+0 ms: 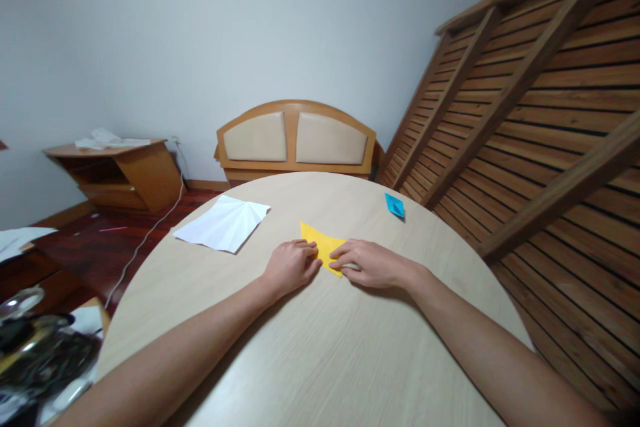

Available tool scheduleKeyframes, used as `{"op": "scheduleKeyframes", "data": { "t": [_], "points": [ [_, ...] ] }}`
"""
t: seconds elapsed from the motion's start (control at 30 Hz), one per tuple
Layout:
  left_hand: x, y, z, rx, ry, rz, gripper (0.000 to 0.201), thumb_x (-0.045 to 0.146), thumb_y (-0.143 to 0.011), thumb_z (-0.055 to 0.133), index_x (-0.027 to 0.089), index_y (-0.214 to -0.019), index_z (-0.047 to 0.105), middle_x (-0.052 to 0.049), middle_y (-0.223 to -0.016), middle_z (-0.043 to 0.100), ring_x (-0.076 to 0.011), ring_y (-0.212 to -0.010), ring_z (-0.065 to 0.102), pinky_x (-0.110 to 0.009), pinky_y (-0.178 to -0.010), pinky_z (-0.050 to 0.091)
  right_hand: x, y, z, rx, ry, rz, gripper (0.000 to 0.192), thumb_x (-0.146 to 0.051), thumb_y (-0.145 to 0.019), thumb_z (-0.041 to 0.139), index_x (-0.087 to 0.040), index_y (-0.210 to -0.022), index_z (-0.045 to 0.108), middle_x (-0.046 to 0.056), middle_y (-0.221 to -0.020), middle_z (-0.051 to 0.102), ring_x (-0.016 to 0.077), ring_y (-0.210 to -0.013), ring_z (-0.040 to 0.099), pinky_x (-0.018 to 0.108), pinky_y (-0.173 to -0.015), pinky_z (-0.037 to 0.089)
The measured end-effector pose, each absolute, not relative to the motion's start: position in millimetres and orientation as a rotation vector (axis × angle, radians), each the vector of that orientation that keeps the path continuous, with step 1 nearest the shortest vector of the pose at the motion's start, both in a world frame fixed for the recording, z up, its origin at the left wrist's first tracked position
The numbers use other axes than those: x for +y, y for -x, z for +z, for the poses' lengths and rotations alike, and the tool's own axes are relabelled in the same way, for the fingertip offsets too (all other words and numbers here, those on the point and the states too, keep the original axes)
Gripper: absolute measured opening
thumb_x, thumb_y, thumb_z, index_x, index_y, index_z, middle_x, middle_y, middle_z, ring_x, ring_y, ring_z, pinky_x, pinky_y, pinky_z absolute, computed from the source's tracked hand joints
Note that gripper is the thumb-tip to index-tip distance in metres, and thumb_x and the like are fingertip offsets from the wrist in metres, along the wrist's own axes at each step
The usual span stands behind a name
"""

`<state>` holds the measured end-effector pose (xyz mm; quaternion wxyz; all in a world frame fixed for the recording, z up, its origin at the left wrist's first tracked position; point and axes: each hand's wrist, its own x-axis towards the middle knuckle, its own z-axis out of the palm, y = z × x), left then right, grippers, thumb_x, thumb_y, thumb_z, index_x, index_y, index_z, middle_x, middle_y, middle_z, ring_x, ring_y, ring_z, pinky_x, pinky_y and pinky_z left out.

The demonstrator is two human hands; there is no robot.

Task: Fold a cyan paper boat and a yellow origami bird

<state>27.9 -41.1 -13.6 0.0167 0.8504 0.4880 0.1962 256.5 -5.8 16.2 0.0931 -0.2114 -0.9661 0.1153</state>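
Yellow paper [326, 245] is gripped at its sides by both hands [291, 266], with open tabletop [330, 203] before the curved far edge.

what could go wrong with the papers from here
The yellow paper has fingers of both the left hand and the right hand on it, so uneven pressure might crease it askew. The white sheet lies close to the left edge of the table, and could slide off if brushed. The small blue paper sits near the far right edge, with a similar risk.
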Motion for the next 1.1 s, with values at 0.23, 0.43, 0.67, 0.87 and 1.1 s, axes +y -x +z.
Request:
{"op": "scheduleKeyframes", "data": {
  "t": [0.23,0.43,0.67,0.87,1.1],
  "points": [
    [-40.1,-27.5,-16.1,1.580,-2.642,0.572,0.026,0.037,-0.092,0.052,0.023,-0.107,0.068,-0.008,-0.118,0.069,-0.0254,-0.107,0.065,-0.038,-0.094,0.051,-8.4,-256.3,14.2,-2.831,0.761,0.223,0.035,-0.034,-0.088,0.061,-0.019,-0.119,0.068,0.010,-0.114,0.070,0.0250,-0.103,0.064,0.035,-0.089,0.047],
    [-40.7,-28.0,-15.6,1.608,-2.670,0.504,0.032,0.041,-0.094,0.049,0.024,-0.111,0.069,-0.010,-0.124,0.067,-0.0282,-0.107,0.066,-0.042,-0.091,0.052,-9.7,-254.2,17.3,-2.887,0.719,0.096,0.031,-0.019,-0.086,0.056,-0.018,-0.113,0.070,0.009,-0.104,0.073,0.0230,-0.090,0.067,0.032,-0.078,0.047],
    [-41.4,-27.4,-15.8,1.613,-2.713,0.482,0.034,0.039,-0.097,0.044,0.023,-0.110,0.071,-0.011,-0.123,0.067,-0.0271,-0.105,0.067,-0.041,-0.091,0.053,-8.1,-255.5,13.0,-2.869,0.663,0.141,0.033,-0.013,-0.083,0.054,-0.020,-0.109,0.072,0.007,-0.106,0.073,0.0209,-0.093,0.067,0.031,-0.084,0.047],
    [-40.7,-27.3,-17.1,1.626,-2.707,0.498,0.033,0.041,-0.097,0.046,0.023,-0.107,0.072,-0.008,-0.123,0.068,-0.0250,-0.105,0.067,-0.039,-0.093,0.052,-7.4,-259.0,13.6,-2.869,0.613,0.267,0.039,-0.011,-0.082,0.054,-0.021,-0.115,0.072,0.005,-0.116,0.071,0.0200,-0.103,0.065,0.030,-0.094,0.046],
    [-41.9,-28.1,-16.6,1.675,-2.645,0.518,0.033,0.045,-0.092,0.052,0.022,-0.105,0.071,-0.008,-0.124,0.067,-0.0259,-0.103,0.067,-0.039,-0.091,0.053,-14.5,-257.3,19.2,-2.893,0.607,0.318,0.032,-0.014,-0.083,0.057,-0.025,-0.105,0.077,0.005,-0.119,0.071,0.0212,-0.106,0.065,0.031,-0.095,0.046]
  ]
}}
